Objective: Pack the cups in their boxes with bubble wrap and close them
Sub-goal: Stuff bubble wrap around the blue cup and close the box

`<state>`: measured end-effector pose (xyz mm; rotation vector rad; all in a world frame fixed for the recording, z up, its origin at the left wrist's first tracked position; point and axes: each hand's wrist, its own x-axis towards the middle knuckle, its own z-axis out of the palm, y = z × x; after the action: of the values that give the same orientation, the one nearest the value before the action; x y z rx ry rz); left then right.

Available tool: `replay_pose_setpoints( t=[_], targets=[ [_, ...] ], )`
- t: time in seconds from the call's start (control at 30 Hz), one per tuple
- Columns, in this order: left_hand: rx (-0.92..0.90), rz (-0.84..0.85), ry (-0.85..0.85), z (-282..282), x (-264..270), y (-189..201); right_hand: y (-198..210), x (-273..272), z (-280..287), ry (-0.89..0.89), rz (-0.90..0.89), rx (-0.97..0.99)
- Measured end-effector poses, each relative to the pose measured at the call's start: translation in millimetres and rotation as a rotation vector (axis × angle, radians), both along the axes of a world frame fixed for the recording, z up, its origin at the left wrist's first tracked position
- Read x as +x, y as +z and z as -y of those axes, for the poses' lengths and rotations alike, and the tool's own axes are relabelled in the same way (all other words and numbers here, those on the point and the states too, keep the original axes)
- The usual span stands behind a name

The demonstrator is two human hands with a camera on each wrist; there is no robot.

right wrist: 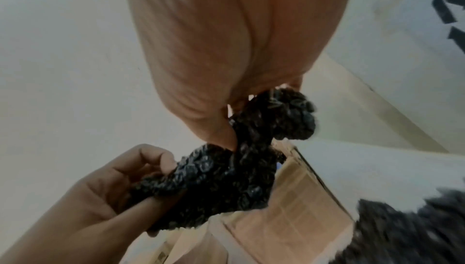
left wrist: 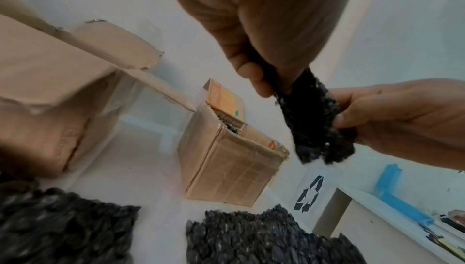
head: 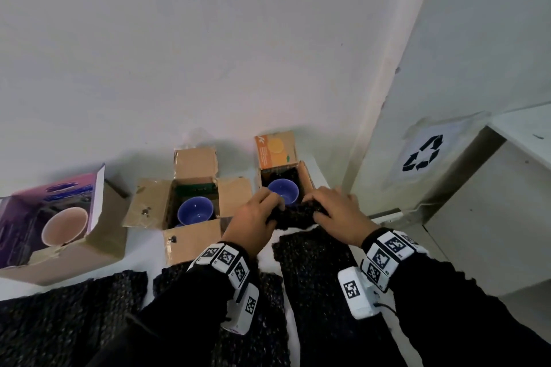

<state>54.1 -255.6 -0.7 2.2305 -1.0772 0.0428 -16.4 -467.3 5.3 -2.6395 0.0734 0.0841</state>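
Note:
Three open boxes stand in a row against the wall. The right box (head: pixel 305 176), with an orange flap, holds a blue cup (head: pixel 283 191). My left hand (head: pixel 275 205) and right hand (head: pixel 313 207) both pinch one bunched piece of black bubble wrap (head: pixel 293 214) just over that box's near edge. The left wrist view shows the bubble wrap (left wrist: pixel 312 121) hanging above the box (left wrist: pixel 231 165). In the right wrist view the wrap (right wrist: pixel 226 178) stretches between both hands. The middle cardboard box (head: pixel 190 241) holds another blue cup (head: pixel 195 211). The purple box (head: pixel 18 217) holds a pale cup (head: pixel 64 226).
Several more black bubble wrap sheets (head: pixel 74 316) lie on the white table (head: pixel 143 247) in front of the boxes, one under my right wrist (head: pixel 313 271). A white bin with a recycling symbol (head: pixel 423 155) stands to the right, beyond the table's edge.

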Motion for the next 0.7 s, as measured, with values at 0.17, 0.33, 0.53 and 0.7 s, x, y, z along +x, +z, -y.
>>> replay_pose_setpoints(
  t=[0.17, 0.33, 0.53, 0.7],
  targets=[
    [0.016, 0.047, 0.03, 22, 24, -14, 6, 41, 28, -0.045, 0.441, -0.197],
    [0.183, 0.003, 0.03, 46, 35, -38, 2, 79, 36, 0.06, 0.541, -0.266],
    [0.391, 0.22, 0.0, 56, 24, -64, -23, 97, 31, 0.236, 0.313, -0.28],
    [0.398, 0.326, 0.023, 57, 21, -74, -32, 102, 31, 0.327, 0.239, -0.509]
  ],
)
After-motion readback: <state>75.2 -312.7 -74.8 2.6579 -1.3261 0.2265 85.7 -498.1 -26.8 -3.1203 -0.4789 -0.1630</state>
